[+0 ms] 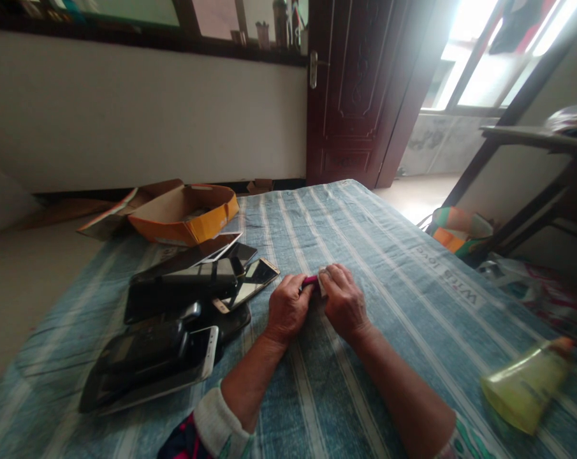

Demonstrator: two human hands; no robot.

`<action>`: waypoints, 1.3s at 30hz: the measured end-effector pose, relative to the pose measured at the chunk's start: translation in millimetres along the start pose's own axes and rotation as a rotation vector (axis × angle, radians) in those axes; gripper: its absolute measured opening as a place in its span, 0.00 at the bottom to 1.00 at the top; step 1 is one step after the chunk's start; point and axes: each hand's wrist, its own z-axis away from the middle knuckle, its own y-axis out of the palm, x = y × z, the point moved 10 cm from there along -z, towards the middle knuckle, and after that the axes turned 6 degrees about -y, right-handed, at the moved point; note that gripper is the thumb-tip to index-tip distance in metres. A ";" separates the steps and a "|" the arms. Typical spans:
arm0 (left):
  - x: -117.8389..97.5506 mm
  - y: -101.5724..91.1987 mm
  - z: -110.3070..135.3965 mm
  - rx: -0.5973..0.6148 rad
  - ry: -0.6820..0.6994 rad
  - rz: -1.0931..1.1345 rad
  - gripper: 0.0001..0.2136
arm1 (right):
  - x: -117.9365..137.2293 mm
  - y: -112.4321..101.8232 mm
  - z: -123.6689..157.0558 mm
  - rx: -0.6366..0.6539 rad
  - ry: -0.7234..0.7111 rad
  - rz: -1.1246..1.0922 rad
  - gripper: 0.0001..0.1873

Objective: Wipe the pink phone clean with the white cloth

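Note:
My left hand (287,305) is closed around one end of a small, slim magenta and dark object (310,280); its kind is mostly hidden by my fingers. My right hand (345,298) pinches a crumpled white tissue (322,280) against the other end. Both hands meet just above the striped blue bedspread (393,274). Left of them lies a gold-framed smartphone (247,285), close to my left knuckles. Beside it are a pile of black devices (183,284) and a white-edged tablet (149,376) with a black device (147,344) on top.
An open orange cardboard box (183,217) sits at the far left edge of the bed. A yellow translucent plastic piece (525,386) lies at the right. Beyond stand a dark red door (355,89) and a dark shelf (537,137) with bags beneath it.

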 end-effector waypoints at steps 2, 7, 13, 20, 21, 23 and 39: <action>-1.1 -1.1 -0.2 -0.002 0.005 0.008 0.06 | 2.0 1.1 -1.1 0.015 0.003 -0.006 0.15; -2.4 -3.3 -0.2 -0.008 0.009 0.011 0.06 | 12.5 2.7 -3.9 0.010 -0.021 -0.049 0.14; -2.7 -4.7 -0.5 -0.011 0.030 0.015 0.07 | 23.6 4.7 -6.5 -0.015 -0.060 -0.059 0.15; -1.4 -4.6 -2.4 -0.021 0.059 0.017 0.07 | 22.9 8.9 -9.5 0.045 -0.053 -0.016 0.14; -1.2 -4.3 -2.6 -0.021 0.062 0.018 0.07 | 19.8 8.7 -8.9 0.047 -0.046 0.000 0.14; -0.9 -3.9 -2.8 -0.024 0.066 0.019 0.07 | 10.8 7.9 -6.7 0.052 -0.023 0.038 0.13; -2.1 -3.4 -3.1 0.011 0.051 0.044 0.07 | 15.5 12.0 -4.0 0.033 -0.031 0.059 0.14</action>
